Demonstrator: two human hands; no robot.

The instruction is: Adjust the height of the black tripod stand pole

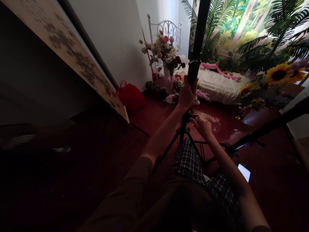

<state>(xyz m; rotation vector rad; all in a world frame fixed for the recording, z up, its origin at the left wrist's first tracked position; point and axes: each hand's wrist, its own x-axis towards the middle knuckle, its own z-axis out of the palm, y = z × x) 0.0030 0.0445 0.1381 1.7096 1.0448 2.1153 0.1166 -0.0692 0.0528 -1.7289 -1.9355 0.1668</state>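
The pole leans from the frame's top to its middle, the left hand wrapped round it. The right hand is lower — bent fingers just right of the joint — can't tell if they pinch.

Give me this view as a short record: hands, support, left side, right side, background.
Left hand: wrapped around black pole
Right hand: lower than the left, fingertips at the stand; exact grip unclear
Support: spread tripod legs
Left side: red bag, patterned panel
Right side: lit phone
Background: white headboard, sunflower
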